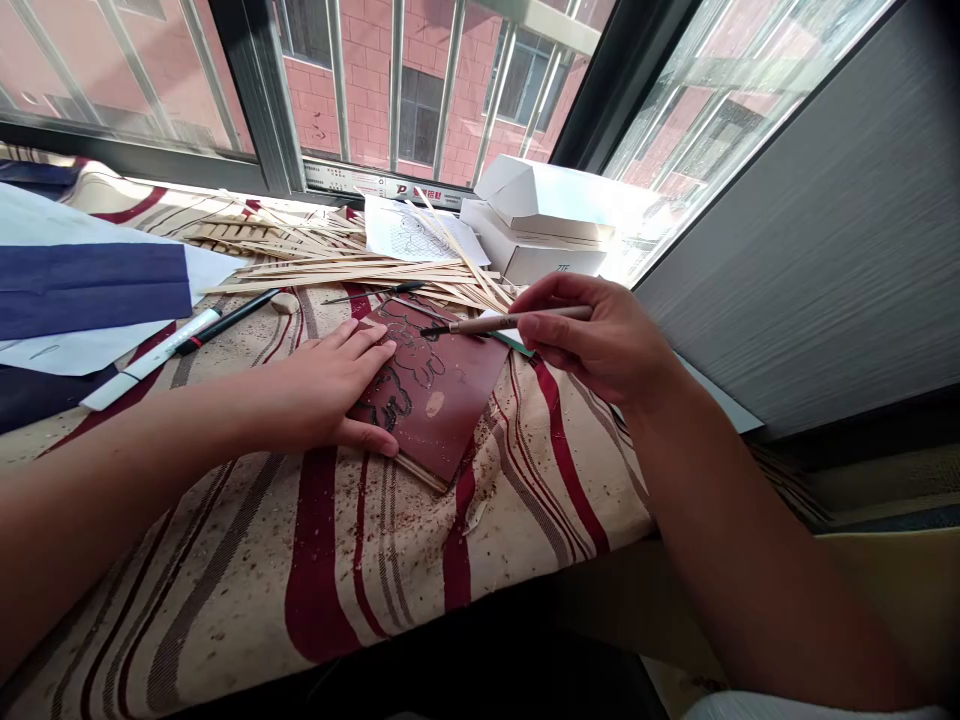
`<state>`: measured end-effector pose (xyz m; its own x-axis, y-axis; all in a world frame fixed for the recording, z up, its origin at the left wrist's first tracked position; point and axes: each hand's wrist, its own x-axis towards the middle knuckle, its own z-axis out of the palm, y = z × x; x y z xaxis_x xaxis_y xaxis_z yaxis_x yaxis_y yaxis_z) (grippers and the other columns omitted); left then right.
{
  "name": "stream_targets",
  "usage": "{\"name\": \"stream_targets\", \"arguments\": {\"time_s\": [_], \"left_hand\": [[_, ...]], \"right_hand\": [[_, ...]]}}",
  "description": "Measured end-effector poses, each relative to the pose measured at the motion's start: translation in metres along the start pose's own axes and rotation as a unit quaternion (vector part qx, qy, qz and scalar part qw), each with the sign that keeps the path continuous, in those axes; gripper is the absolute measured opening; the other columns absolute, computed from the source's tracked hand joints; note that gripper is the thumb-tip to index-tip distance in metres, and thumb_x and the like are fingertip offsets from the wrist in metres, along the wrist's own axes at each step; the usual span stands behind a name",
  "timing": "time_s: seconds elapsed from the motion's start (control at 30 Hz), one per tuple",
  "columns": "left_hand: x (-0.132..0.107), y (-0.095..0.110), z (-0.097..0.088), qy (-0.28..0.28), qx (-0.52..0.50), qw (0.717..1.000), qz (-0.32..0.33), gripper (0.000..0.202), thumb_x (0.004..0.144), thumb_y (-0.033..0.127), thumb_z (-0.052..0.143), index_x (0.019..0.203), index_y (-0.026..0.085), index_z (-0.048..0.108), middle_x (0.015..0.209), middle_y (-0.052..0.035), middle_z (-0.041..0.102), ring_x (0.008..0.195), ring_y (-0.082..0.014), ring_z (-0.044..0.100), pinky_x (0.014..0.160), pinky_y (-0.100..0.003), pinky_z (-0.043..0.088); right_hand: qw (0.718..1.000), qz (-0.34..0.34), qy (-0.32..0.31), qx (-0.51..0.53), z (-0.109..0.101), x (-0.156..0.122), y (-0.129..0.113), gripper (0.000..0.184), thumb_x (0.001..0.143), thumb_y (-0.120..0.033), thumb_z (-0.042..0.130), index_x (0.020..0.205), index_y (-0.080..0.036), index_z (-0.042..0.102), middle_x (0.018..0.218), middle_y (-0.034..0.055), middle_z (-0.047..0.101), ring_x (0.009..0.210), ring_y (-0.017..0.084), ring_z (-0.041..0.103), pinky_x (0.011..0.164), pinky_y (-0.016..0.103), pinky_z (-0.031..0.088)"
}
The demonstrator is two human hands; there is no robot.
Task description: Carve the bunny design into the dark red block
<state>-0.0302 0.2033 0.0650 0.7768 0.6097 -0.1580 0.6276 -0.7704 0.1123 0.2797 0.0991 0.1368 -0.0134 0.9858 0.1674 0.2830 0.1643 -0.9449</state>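
A dark red wooden board [450,395] with a carved cartoon outline lies on the striped cloth [315,560]. My left hand [337,385] rests flat on the board's left edge, fingers stretched out, thumb along the near side. My right hand [600,335] is closed around a wooden-handled carving tool [502,322]. The tool's dark tip points left and sits over the board's far edge.
Behind the board lie a heap of thin bamboo strips [352,262], a drawing sheet [416,232] and white boxes [540,225] by the barred window. Pens [225,322] and blue and white paper [90,290] are at the left. Wood shavings speckle the cloth. A grey wall panel stands at the right.
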Motion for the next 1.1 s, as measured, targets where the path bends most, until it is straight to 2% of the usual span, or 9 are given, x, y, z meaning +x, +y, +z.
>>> {"name": "stream_targets", "arguments": {"time_s": [0.2,0.37,0.5,0.6,0.67,0.77,0.83,0.97,1.1], "left_hand": [[-0.002,-0.003,-0.002,0.011,-0.029,1.000,0.001,0.148,0.088,0.108,0.071,0.191,0.007,0.041,0.202,-0.0298,0.024,0.188,-0.0567,0.021,0.152,-0.065,0.026],[-0.002,-0.018,-0.006,0.034,-0.055,0.995,0.072,0.139,0.092,0.109,0.064,0.189,0.011,0.048,0.203,-0.0252,0.026,0.191,-0.0520,0.011,0.154,-0.066,0.019],[-0.001,-0.029,-0.006,0.030,-0.075,0.991,0.105,0.136,0.093,0.100,0.074,0.190,0.010,0.044,0.203,-0.0246,0.023,0.191,-0.0508,0.012,0.155,-0.062,0.020],[-0.001,-0.036,-0.004,0.037,-0.087,0.987,0.128,0.129,0.093,0.092,0.081,0.191,0.016,0.044,0.203,-0.0218,0.025,0.190,-0.0489,0.020,0.154,-0.060,0.024],[0.000,-0.039,-0.003,0.043,-0.094,0.985,0.138,0.128,0.093,0.092,0.083,0.191,0.020,0.045,0.203,-0.0208,0.026,0.190,-0.0478,0.023,0.154,-0.058,0.025],[0.001,-0.041,0.000,0.051,-0.099,0.983,0.143,0.131,0.092,0.098,0.080,0.190,0.018,0.047,0.203,-0.0222,0.028,0.189,-0.0475,0.025,0.154,-0.056,0.026],[0.001,-0.041,0.001,0.057,-0.098,0.983,0.145,0.132,0.092,0.100,0.078,0.189,0.017,0.047,0.202,-0.0224,0.029,0.189,-0.0479,0.026,0.154,-0.055,0.027],[0.000,-0.036,0.000,0.058,-0.084,0.985,0.140,0.131,0.093,0.101,0.075,0.190,0.018,0.046,0.203,-0.0213,0.029,0.188,-0.0484,0.029,0.153,-0.054,0.029],[0.000,-0.031,-0.004,0.061,-0.080,0.986,0.130,0.128,0.090,0.096,0.081,0.187,0.018,0.051,0.200,-0.0229,0.035,0.184,-0.0511,0.036,0.150,-0.053,0.034]], "right_hand": [[0.999,-0.031,0.016,0.042,-0.002,0.052,0.013,0.041,0.082,-0.042,0.105,0.090,-0.026,0.069,0.070,-0.0065,0.048,0.060,0.011,0.041,0.052,0.029,0.028],[0.993,-0.051,0.036,0.096,0.005,0.081,0.021,0.053,0.083,-0.046,0.105,0.085,-0.029,0.055,0.070,-0.0084,0.041,0.064,0.013,0.038,0.054,0.027,0.033],[0.994,-0.049,-0.009,0.092,0.028,0.085,0.012,0.052,0.097,-0.051,0.092,0.087,-0.029,0.046,0.077,-0.0064,0.043,0.068,0.014,0.043,0.057,0.027,0.035],[0.997,-0.027,-0.045,0.053,0.046,0.087,0.005,0.041,0.109,-0.051,0.075,0.091,-0.030,0.044,0.079,-0.0056,0.043,0.067,0.015,0.043,0.057,0.029,0.035],[0.997,-0.020,-0.075,0.029,0.056,0.089,0.003,0.032,0.111,-0.048,0.070,0.096,-0.030,0.048,0.079,-0.0058,0.045,0.066,0.015,0.041,0.057,0.029,0.035],[0.992,-0.032,-0.122,-0.014,0.068,0.090,0.006,0.015,0.112,-0.040,0.068,0.112,-0.029,0.057,0.083,-0.0055,0.050,0.068,0.016,0.043,0.060,0.029,0.040],[0.987,-0.047,-0.148,-0.032,0.074,0.088,0.009,0.013,0.112,-0.034,0.066,0.123,-0.030,0.060,0.086,-0.0052,0.051,0.070,0.015,0.046,0.063,0.028,0.044],[0.987,-0.077,-0.139,0.008,0.081,0.082,0.014,0.017,0.115,-0.037,0.062,0.131,-0.031,0.061,0.086,-0.0054,0.054,0.070,0.015,0.054,0.064,0.028,0.050],[0.988,-0.090,-0.104,0.071,0.093,0.070,0.010,0.027,0.116,-0.051,0.070,0.132,-0.034,0.058,0.080,-0.0078,0.054,0.061,0.013,0.051,0.055,0.025,0.044]]}}
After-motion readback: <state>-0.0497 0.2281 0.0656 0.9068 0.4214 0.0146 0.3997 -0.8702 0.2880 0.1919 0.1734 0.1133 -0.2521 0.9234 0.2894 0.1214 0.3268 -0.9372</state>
